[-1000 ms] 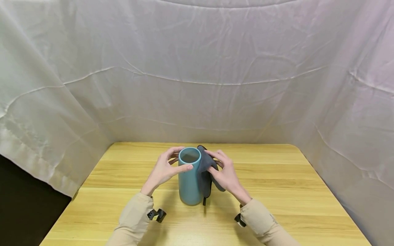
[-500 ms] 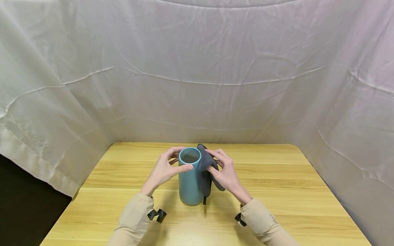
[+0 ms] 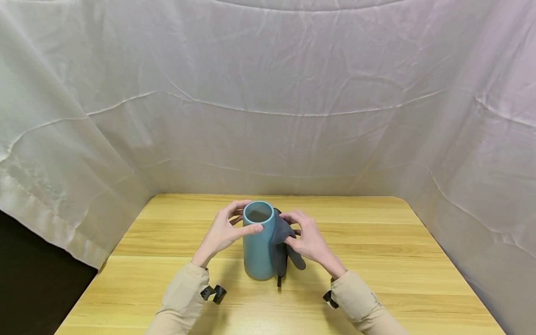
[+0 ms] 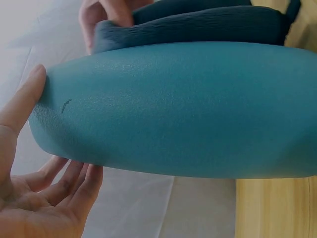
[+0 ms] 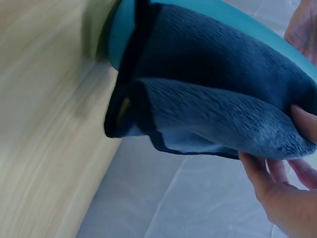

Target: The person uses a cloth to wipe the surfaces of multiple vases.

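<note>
A tall teal vase (image 3: 257, 251) stands upright on the table, its round mouth uppermost. My left hand (image 3: 224, 228) grips it near the rim, thumb on the near side and fingers round the far left side; the left wrist view shows this hand (image 4: 49, 198) on the upper end of the vase (image 4: 173, 109). Against the vase's right side lies a dark grey-blue cleaning cloth (image 3: 281, 244), which my right hand (image 3: 307, 237) pinches between thumb and fingers. In the right wrist view the fuzzy cloth (image 5: 208, 109) hangs folded, with a dark edging and a small loop.
Beneath everything is a light wooden table (image 3: 377, 260). A pale draped curtain (image 3: 272, 139) surrounds its back and sides. Small black cameras are worn at both wrists, the left one (image 3: 213, 293) hanging beside the beige sleeve (image 3: 182, 288).
My right hand and the cloth have slid a little downward along the vase's right side. The left hand and the vase have stayed in place.
</note>
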Demonstrator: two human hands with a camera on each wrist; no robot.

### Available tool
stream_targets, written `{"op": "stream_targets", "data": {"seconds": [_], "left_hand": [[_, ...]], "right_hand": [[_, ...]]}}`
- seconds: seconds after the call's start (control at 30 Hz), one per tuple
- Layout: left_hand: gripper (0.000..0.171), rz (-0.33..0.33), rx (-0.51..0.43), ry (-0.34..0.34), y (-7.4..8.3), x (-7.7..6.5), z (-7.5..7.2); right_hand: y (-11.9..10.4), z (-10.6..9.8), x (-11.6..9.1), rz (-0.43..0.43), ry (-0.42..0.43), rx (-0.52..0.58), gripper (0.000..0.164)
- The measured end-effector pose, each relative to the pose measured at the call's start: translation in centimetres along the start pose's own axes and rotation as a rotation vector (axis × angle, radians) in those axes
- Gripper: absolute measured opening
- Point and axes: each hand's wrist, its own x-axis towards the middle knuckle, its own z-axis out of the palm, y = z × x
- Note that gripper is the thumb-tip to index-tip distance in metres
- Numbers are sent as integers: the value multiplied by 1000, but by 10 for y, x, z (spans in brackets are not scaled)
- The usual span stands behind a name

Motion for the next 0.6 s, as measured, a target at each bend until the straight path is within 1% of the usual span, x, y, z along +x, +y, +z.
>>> {"op": "stream_targets", "data": {"seconds": [0.1,0.2,0.33,0.6], "left_hand": [[63,1,-1,-2,0,0,0],[62,7,-5,-3,-1,0,0],[61,17,-10,0,-1,0,0],[62,10,-6,-4,1,-1,0]], "right_hand": [[3,0,-1,38,-55,-50,47],[5,1,-2,56,-77,-67,49],[7,2,-2,60,-75,-60,49],[6,3,-3,64,-68,-52,48]]}}
